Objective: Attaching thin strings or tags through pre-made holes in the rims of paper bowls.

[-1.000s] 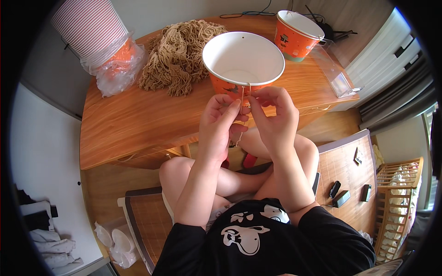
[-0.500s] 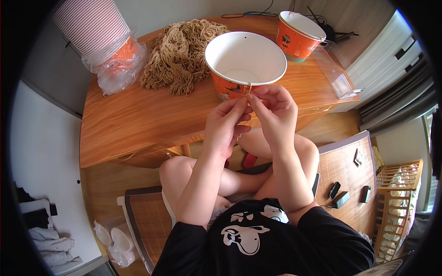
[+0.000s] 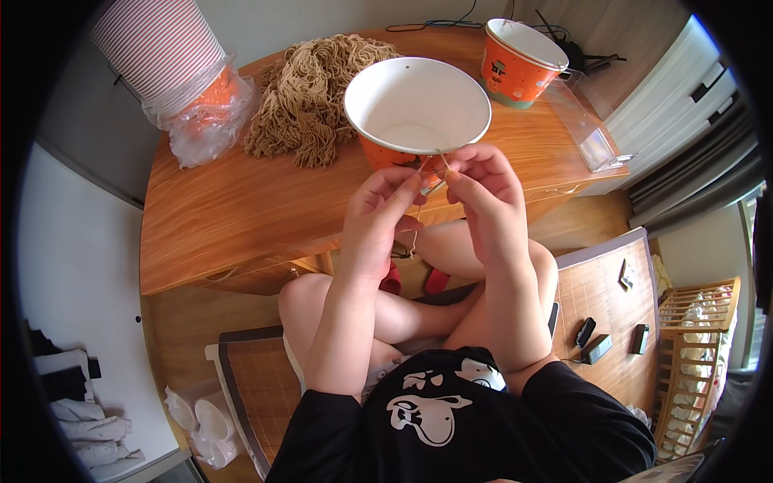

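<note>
Table [image 3: 233,221] spreads out ahead of my hands, an orange bucket [image 3: 419,105] at its near edge, straight beyond my fingers, and a heap of tan cord [image 3: 310,101] farther left. From the bucket's near rim, closer to my right hand [image 3: 489,189], a thin string [image 3: 415,240] runs toward me, pinched tight by that hand and by my left hand [image 3: 378,213], its tail dangling below.

The single fisheye view looks from the person's head, down and forward, close over the black shirt [image 3: 499,439] at the near edge. The hands [image 3: 374,211] [image 3: 489,197] fall mid-view, the tabletop [image 3: 217,213] beyond them, a pale wall [image 3: 322,16] far off, and a grey curtain [image 3: 713,181] far right, edges bending toward the dark rim.
</note>
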### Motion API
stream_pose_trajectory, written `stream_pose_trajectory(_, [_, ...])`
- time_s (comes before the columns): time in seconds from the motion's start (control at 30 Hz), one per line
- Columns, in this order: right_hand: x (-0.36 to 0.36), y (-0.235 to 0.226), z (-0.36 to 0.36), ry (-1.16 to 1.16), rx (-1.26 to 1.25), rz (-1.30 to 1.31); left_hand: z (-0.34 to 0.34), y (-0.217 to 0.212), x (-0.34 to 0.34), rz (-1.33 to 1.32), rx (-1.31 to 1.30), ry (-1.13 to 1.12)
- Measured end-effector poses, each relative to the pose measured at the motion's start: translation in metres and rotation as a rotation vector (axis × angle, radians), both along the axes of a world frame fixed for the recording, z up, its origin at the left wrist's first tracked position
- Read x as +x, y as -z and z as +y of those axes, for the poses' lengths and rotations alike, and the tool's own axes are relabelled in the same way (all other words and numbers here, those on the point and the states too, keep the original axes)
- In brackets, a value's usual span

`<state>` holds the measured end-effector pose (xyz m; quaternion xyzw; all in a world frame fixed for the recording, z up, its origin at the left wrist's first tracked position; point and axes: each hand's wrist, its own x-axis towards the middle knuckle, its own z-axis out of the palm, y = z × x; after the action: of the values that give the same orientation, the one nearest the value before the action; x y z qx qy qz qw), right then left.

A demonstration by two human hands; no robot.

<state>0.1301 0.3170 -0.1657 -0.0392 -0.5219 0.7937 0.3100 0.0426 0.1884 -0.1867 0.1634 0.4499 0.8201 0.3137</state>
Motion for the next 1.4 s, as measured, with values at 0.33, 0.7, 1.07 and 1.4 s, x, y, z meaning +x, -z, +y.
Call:
stream_pose_trajectory(0.33, [-0.004, 0.007, -0.012, 0.045, -0.098, -0.028, 0.011, 0.002, 0.012, 0.018, -0.019, -0.015])
stream_pose_trajectory(0.7, [-0.012, 0.024, -0.018, 0.526, 0.498, -0.04, 0.015, 0.007, 0.016, -0.036, 0.14, -0.027])
stream_pose_trajectory(1.07, [-0.003, 0.025, -0.02, 0.082, 0.271, -0.063, 0.009, -0.004, 0.01, 0.1, 0.012, -0.097])
stream_pose_trajectory(1.4, [0.005, -0.001, -0.004, 0.009, 0.39, -0.278, 0.011, 0.006, 0.0, 0.542, -0.196, -0.337])
